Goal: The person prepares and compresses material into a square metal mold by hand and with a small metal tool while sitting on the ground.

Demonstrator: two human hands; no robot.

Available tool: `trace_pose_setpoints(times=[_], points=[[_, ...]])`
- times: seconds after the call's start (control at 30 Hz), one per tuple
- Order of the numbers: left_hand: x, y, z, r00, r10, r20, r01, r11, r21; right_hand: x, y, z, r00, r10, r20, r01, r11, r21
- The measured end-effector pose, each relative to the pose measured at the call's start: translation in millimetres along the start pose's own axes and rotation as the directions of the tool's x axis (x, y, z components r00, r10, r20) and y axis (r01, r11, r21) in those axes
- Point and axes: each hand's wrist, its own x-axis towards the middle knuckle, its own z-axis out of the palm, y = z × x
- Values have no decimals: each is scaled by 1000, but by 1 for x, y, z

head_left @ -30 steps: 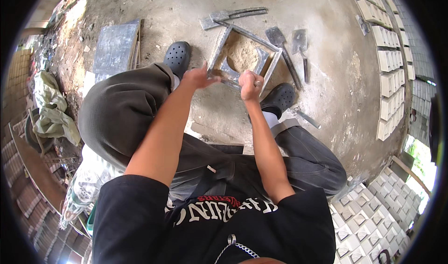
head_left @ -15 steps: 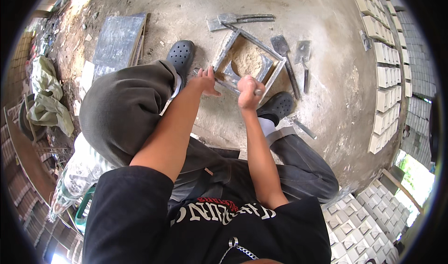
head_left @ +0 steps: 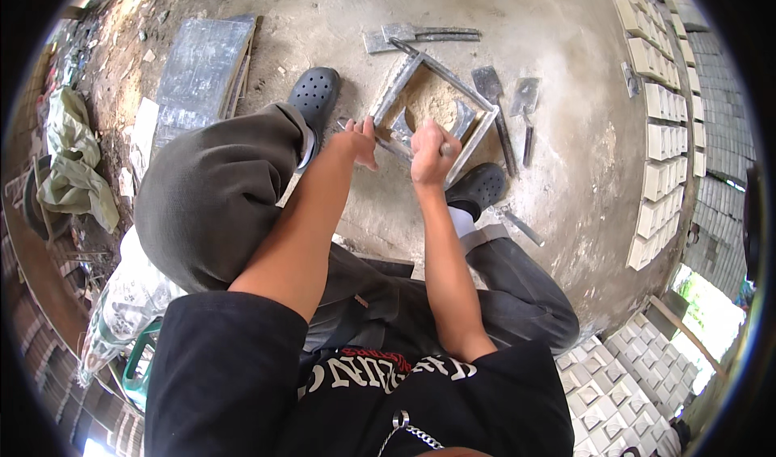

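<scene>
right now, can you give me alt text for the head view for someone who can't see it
Seen from above, a crouching person has both hands at the near edge of a square metal mould frame holding sandy mix on a concrete floor; the right hand grips a thin tool, the left hand rests beside it. Two trowels lie right of the frame, and pale cast blocks line the far right.

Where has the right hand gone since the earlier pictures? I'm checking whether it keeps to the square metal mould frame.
Cannot tell of real movement: the right hand stays fisted at the near edge of the square metal mould frame, as before.
</scene>
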Motion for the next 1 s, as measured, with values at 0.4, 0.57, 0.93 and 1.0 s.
trace_pose_setpoints(times=[0.4, 0.57, 0.93, 1.0], points=[[-8, 0, -11, 998, 58, 6, -59, 998, 31, -4, 31, 3, 981, -48, 186, 100, 955, -280], [1, 6, -10, 1000, 14, -9, -14, 1000, -5, -1, 20, 1, 1000, 0, -13, 0, 1000, -23], [-10, 16, -23, 999, 10, 41, -9, 1000, -24, 2, 30, -24, 996, 43, 82, -38, 997, -66], [-26, 0, -22, 996, -69, 61, 73, 995, -63, 6, 11, -12, 994, 76, 82, -84, 991, 103]])
